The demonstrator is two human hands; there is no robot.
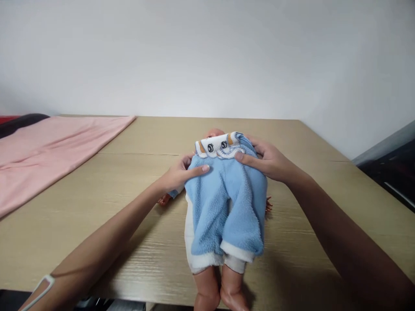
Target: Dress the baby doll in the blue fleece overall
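Observation:
A baby doll [206, 285] lies on its back on the wooden table, its bare feet toward me at the front edge. Over its body I hold a pair of fuzzy blue doll overalls [210, 207] with white cuffs and a white bib with embroidered eyes. My left hand [180, 172] pinches the left side near the waist, thumb on the front. On the right side, my right hand [267, 160] grips the cloth beside the bib, thumb on top. White clothing shows under the overalls on the doll. The garment hides most of its head and torso.
A pink cloth [58, 151] is spread over the left part of the wooden table [139, 255]. A white wall [207, 56] rises behind the table. Dark objects stand beyond the right edge [395, 177] and at the far left [22, 123].

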